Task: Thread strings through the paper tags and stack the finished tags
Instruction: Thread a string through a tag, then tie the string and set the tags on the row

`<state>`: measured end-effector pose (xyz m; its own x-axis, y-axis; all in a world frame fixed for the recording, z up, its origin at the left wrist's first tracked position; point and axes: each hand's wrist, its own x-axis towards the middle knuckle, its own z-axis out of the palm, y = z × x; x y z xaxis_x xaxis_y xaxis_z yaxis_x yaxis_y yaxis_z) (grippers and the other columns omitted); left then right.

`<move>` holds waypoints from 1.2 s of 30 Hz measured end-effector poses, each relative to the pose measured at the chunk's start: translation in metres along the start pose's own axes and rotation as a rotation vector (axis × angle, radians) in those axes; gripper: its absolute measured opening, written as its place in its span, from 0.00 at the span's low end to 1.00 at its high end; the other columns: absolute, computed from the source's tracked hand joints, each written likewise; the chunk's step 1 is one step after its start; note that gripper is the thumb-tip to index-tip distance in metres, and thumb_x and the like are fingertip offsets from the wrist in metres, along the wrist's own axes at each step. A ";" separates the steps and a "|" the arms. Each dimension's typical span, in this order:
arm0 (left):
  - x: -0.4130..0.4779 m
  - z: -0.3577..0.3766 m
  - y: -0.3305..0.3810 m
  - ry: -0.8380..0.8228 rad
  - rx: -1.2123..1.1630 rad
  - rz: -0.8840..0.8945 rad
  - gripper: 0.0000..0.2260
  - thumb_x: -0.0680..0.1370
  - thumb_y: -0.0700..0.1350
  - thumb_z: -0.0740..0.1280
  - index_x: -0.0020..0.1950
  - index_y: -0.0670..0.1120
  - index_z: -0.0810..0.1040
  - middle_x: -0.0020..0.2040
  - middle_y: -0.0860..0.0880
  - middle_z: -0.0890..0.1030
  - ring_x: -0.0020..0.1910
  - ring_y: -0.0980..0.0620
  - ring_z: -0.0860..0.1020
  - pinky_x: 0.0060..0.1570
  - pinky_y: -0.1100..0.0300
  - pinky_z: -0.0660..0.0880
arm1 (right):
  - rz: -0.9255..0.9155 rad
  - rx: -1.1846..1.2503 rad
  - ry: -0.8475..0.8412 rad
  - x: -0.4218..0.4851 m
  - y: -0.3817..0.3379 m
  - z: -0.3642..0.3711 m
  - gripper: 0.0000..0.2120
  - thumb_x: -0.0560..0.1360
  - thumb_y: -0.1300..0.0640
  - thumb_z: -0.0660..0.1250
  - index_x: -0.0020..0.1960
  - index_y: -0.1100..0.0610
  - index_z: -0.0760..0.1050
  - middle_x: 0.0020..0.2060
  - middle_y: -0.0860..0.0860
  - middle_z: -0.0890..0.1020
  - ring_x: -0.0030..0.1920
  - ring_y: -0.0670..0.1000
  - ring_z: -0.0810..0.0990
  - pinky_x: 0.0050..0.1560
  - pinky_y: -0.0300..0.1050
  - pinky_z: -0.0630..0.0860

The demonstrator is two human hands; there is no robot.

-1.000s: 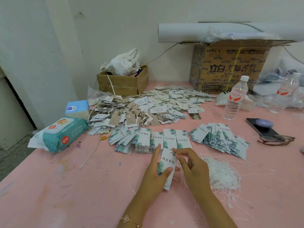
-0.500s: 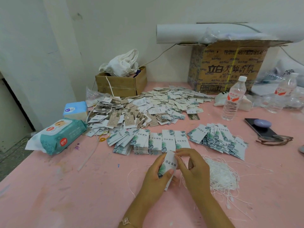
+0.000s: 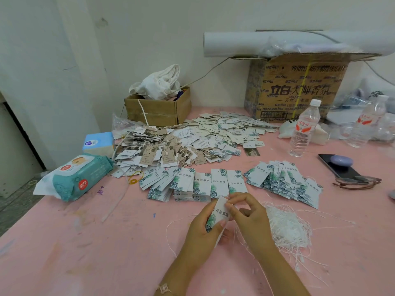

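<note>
The left hand [image 3: 201, 231] grips a leaf-printed paper tag [image 3: 220, 214] just above the table [image 3: 106, 253], beside the loose white strings [image 3: 288, 229]. The right hand [image 3: 252, 218] pinches the tag's top edge. Best to brace the tag firmly, hole exposed, and feed one string end straight through.

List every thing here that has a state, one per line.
paper tag, held in both hands.
left hand, grips the paper tag's lower part.
right hand, pinches the paper tag's top edge.
strings, loose tangled heap.
water bottle, upright, capped.
small cardboard box, open, cloth inside.
wipes pack, lid closed.
phone, flat, screen dark.
</note>
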<state>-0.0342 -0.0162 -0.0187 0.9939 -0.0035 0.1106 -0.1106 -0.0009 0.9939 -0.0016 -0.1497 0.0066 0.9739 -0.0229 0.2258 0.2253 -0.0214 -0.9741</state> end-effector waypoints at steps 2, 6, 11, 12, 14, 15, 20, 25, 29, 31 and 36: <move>-0.001 0.001 0.000 -0.007 0.002 -0.001 0.22 0.79 0.39 0.67 0.72 0.53 0.70 0.61 0.51 0.81 0.55 0.50 0.82 0.49 0.54 0.81 | 0.118 0.120 -0.032 0.000 -0.002 0.000 0.09 0.72 0.66 0.71 0.43 0.53 0.78 0.44 0.48 0.82 0.28 0.49 0.77 0.30 0.41 0.74; -0.001 0.001 0.002 -0.028 0.016 0.006 0.23 0.79 0.38 0.66 0.71 0.57 0.71 0.60 0.53 0.81 0.55 0.52 0.81 0.50 0.55 0.80 | 0.361 0.330 -0.144 0.000 -0.003 -0.004 0.09 0.71 0.55 0.71 0.46 0.60 0.76 0.25 0.51 0.76 0.15 0.45 0.61 0.17 0.33 0.59; -0.001 0.002 0.005 -0.029 -0.004 0.015 0.18 0.80 0.47 0.66 0.70 0.57 0.73 0.61 0.55 0.81 0.58 0.56 0.80 0.57 0.57 0.78 | 0.363 0.356 -0.172 -0.002 -0.008 -0.004 0.10 0.70 0.54 0.70 0.42 0.60 0.74 0.24 0.52 0.72 0.16 0.44 0.58 0.16 0.33 0.57; -0.001 0.002 0.006 -0.017 -0.015 0.017 0.16 0.80 0.51 0.65 0.68 0.57 0.75 0.59 0.53 0.82 0.55 0.56 0.81 0.52 0.57 0.79 | 0.339 0.379 -0.158 -0.002 -0.009 -0.004 0.10 0.70 0.55 0.70 0.41 0.61 0.73 0.26 0.52 0.72 0.17 0.44 0.59 0.16 0.33 0.57; 0.000 0.001 0.008 0.070 -0.034 0.033 0.12 0.79 0.55 0.64 0.61 0.59 0.80 0.54 0.50 0.84 0.48 0.55 0.82 0.41 0.56 0.80 | 0.275 0.381 -0.119 -0.001 -0.011 -0.003 0.08 0.70 0.57 0.70 0.41 0.60 0.72 0.30 0.54 0.70 0.19 0.42 0.61 0.17 0.34 0.58; 0.001 0.000 0.008 0.123 -0.048 0.047 0.10 0.79 0.54 0.64 0.58 0.59 0.82 0.52 0.49 0.84 0.48 0.53 0.83 0.40 0.53 0.81 | 0.244 0.354 -0.104 -0.001 -0.012 -0.003 0.08 0.71 0.58 0.70 0.40 0.60 0.72 0.31 0.54 0.68 0.20 0.42 0.60 0.18 0.33 0.59; 0.004 -0.003 0.011 0.176 -0.196 -0.047 0.15 0.70 0.59 0.68 0.45 0.50 0.86 0.39 0.44 0.84 0.36 0.47 0.81 0.37 0.52 0.78 | 0.226 0.352 -0.202 -0.001 -0.009 -0.003 0.10 0.68 0.57 0.71 0.42 0.60 0.72 0.29 0.50 0.67 0.21 0.42 0.60 0.19 0.33 0.58; 0.004 -0.002 0.011 0.128 -0.305 -0.182 0.17 0.70 0.56 0.69 0.48 0.45 0.86 0.46 0.36 0.85 0.45 0.37 0.81 0.53 0.35 0.75 | 0.322 0.331 -0.246 -0.002 -0.001 0.003 0.09 0.68 0.56 0.71 0.42 0.58 0.72 0.36 0.58 0.74 0.23 0.44 0.71 0.17 0.34 0.63; 0.005 -0.003 0.014 0.099 -0.374 -0.230 0.12 0.69 0.49 0.69 0.48 0.45 0.86 0.48 0.36 0.84 0.45 0.39 0.82 0.54 0.38 0.76 | 0.337 0.323 -0.230 0.000 0.001 0.004 0.10 0.66 0.55 0.72 0.41 0.57 0.73 0.36 0.59 0.75 0.27 0.47 0.73 0.19 0.36 0.65; 0.005 -0.004 0.014 0.079 -0.386 -0.232 0.11 0.68 0.48 0.70 0.47 0.46 0.87 0.47 0.36 0.85 0.40 0.42 0.83 0.47 0.47 0.80 | 0.329 0.302 -0.250 -0.001 -0.001 0.003 0.10 0.67 0.54 0.71 0.41 0.58 0.72 0.34 0.58 0.74 0.24 0.47 0.69 0.18 0.35 0.62; 0.005 -0.003 0.012 0.099 -0.368 -0.241 0.06 0.71 0.44 0.71 0.45 0.46 0.86 0.42 0.37 0.85 0.33 0.46 0.81 0.36 0.56 0.78 | 0.317 0.337 -0.327 -0.004 -0.002 0.003 0.11 0.68 0.55 0.71 0.42 0.59 0.71 0.28 0.51 0.73 0.21 0.44 0.63 0.19 0.33 0.60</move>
<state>-0.0305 -0.0128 -0.0060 0.9886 0.0491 -0.1425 0.1149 0.3658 0.9236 -0.0056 -0.1466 0.0078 0.9411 0.3354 -0.0428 -0.1352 0.2573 -0.9568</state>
